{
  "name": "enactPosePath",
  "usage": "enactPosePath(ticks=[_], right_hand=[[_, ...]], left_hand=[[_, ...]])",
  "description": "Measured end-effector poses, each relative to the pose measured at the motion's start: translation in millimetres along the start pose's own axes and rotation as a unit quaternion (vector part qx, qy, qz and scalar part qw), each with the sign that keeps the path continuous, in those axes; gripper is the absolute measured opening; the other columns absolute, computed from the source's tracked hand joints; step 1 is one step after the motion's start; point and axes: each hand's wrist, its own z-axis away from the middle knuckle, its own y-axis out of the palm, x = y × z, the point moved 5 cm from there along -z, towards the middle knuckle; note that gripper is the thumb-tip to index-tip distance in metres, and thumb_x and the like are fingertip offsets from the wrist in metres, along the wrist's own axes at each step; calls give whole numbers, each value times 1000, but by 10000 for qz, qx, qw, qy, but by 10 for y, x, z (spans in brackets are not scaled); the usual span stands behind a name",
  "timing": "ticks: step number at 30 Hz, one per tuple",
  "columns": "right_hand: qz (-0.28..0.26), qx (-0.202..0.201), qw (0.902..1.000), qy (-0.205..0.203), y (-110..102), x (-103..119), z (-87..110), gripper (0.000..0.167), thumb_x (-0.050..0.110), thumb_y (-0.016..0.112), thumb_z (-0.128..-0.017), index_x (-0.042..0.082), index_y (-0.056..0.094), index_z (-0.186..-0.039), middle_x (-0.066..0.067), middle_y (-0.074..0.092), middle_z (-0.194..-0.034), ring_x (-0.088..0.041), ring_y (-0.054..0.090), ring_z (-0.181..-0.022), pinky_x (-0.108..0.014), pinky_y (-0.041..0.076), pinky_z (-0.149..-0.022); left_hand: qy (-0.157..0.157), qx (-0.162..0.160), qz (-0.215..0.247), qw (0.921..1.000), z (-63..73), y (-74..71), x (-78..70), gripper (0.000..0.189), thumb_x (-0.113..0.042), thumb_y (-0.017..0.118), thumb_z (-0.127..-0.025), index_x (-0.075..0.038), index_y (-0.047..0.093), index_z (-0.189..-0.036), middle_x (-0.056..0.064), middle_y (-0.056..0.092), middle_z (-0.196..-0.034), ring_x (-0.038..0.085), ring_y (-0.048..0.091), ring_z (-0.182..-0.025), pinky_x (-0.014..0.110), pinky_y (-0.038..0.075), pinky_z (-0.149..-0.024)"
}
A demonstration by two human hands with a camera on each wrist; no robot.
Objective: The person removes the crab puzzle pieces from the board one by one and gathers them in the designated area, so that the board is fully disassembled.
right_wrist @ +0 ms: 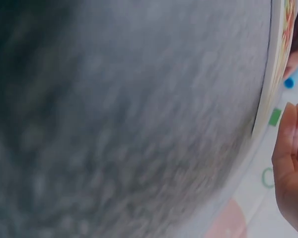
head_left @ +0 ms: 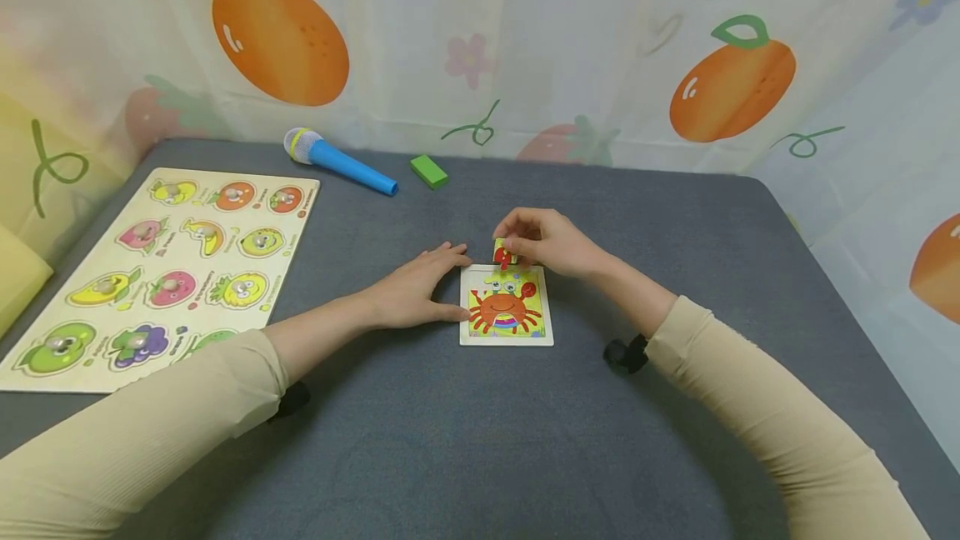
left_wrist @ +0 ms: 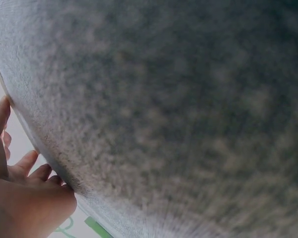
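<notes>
A square crab puzzle (head_left: 507, 312) in a pale frame lies flat on the dark grey table, showing a red crab on yellow. My right hand (head_left: 551, 242) pinches a small yellow-and-red puzzle piece (head_left: 504, 255) between thumb and fingers, just over the frame's far edge. To the left, my left hand (head_left: 416, 288) is spread on the table, thumb tip at the puzzle's left edge and fingertips near its far left corner. Only part of the left hand (left_wrist: 27, 198) shows in the left wrist view. In the right wrist view, the right hand (right_wrist: 293, 168) sits at the edge and its piece is hidden.
A wooden fruit puzzle board (head_left: 176, 261) lies at the left. Toward the back are a blue toy microphone (head_left: 348, 165) and a green block (head_left: 429, 172). A printed curtain (head_left: 555, 40) hangs behind the table (head_left: 480, 440).
</notes>
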Motion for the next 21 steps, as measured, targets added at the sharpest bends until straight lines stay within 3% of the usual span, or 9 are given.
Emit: enactPosePath(ticks=[9,21], right_hand=[[-82,-674,9970,374,-333,-168,32,27,18,57,-101,3,64,-122,-8,63,-102,-17,65,-86,-37,62,-76],[-192,-1396,9877,680,-691,-348,58,28,11,57,-100,2,66,-125,-7,66,-103,-9,66,-82,-38,60,-88]], left_hand=[[26,56,5,10000,-13,0,9,74,-38,74,-87,-6,43,-146,17,24,-165,37,13,-156,55,11,-128],[61,128,63,9999,-4,13,27,77,-39,75,-86,-5,41,-147,16,20,-166,37,10,-156,55,9,-128]])
